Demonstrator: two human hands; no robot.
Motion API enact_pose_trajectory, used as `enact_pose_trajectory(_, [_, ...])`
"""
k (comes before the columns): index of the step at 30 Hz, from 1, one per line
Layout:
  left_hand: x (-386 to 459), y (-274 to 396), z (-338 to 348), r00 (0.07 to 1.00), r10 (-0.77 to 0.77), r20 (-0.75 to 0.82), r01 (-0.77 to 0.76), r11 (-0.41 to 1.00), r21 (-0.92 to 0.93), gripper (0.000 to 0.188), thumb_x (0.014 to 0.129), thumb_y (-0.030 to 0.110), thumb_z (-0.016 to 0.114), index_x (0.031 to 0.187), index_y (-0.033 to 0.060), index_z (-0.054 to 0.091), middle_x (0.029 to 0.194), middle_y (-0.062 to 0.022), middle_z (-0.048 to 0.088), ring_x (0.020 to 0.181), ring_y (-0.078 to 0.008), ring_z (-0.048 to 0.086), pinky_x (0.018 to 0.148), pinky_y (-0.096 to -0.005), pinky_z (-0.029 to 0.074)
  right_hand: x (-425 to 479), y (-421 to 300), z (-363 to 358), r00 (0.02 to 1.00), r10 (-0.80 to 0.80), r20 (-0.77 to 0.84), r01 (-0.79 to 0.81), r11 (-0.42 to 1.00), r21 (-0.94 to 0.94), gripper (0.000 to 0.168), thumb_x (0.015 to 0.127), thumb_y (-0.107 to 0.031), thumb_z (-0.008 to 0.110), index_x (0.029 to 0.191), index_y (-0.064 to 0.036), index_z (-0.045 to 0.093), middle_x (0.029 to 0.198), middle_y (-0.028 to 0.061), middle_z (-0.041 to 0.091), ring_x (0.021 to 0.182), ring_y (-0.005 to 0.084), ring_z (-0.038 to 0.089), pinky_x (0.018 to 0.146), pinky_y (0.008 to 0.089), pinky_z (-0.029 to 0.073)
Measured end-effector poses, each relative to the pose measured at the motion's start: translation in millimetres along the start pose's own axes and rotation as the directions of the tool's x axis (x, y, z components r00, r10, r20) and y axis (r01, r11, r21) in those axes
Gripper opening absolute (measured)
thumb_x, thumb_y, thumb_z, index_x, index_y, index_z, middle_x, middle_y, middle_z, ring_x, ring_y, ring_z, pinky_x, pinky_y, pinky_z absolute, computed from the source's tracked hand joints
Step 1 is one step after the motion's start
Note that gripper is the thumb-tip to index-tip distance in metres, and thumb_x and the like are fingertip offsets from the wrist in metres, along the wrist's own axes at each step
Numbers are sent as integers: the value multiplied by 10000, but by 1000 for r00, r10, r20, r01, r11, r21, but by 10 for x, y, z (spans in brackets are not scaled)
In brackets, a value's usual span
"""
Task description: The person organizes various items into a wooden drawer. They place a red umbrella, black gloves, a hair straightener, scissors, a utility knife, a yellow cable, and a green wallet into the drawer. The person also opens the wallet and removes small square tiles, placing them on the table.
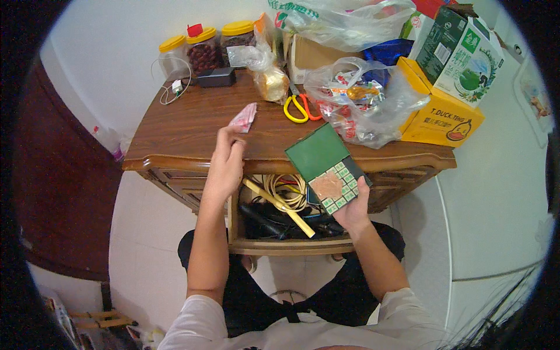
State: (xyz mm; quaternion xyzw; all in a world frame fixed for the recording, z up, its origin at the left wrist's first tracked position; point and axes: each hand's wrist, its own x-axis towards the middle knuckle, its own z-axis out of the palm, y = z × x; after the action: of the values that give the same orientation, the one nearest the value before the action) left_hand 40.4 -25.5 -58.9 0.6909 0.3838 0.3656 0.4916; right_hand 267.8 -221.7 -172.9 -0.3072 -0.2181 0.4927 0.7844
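My right hand (356, 205) holds a green case (318, 148) with its lid folded back, over the right part of the open drawer. Rows of small white tiles with green characters (348, 183) fill its lower half, and a brownish, crinkled piece (328, 185) lies on some of them. My left hand (229, 153) is raised at the cabinet's front edge, fingers curled. A pink and white crumpled wrapper or paper (245, 118) shows just beyond its fingertips; whether the fingers grip it, I cannot tell. Below, the drawer (288, 249) holds a coiled cream cable (270, 186), a yellowish strip (302, 223) and black items.
On the wooden cabinet top (192, 127) stand yellow-lidded jars (203, 54), a black box (216, 77), a white charger with cable (176, 85) and bagged bread (272, 85). Scissors (302, 109), a plastic bag of packets (363, 105) and a yellow carton (442, 118) are further right.
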Motion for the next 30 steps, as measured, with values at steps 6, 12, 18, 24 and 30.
enact_pose_trajectory(6, [-133,132,198,945,118,304,40,883,-468,322,1085,3,514,1403,-5,565,1186,-107,709,822,-94,595,777,-281,562,6,-28,-51,999,-6,32,4,997,76,776,1065,-630,455,1569,-41,472,1553,152,567,1415,337,569,1196,500,449])
enact_pose_trajectory(12, [-136,131,251,952,96,290,89,820,-565,269,1086,66,598,1341,-20,601,1284,-228,741,847,-128,710,843,-301,615,-3,-107,31,998,-31,49,26,994,108,760,1069,-617,469,1568,-43,470,1551,149,568,1412,336,573,1193,505,451])
enact_pose_trajectory(18, [-96,14,257,934,205,294,-4,827,-563,211,1063,87,657,1264,28,628,1171,-182,772,789,-96,650,749,-249,538,-20,-142,2,999,-26,42,22,995,102,798,1056,-656,453,1579,-53,465,1571,145,554,1429,335,557,1206,503,437])
enact_pose_trajectory(24, [-160,148,338,955,166,246,-9,844,-536,230,1060,106,669,1280,44,644,999,-73,749,765,-73,557,706,-231,458,-33,-160,-45,1000,-23,-5,24,997,74,844,1036,-697,437,1586,-59,474,1587,151,545,1449,347,539,1226,508,413])
enact_pose_trajectory(30, [-171,160,418,949,218,227,-127,925,-358,236,1062,122,677,1276,24,692,1014,-41,749,819,-64,581,730,-226,465,-28,-285,-23,998,-46,-52,50,996,75,819,1049,-680,418,1578,-58,483,1581,152,551,1434,343,549,1218,501,420])
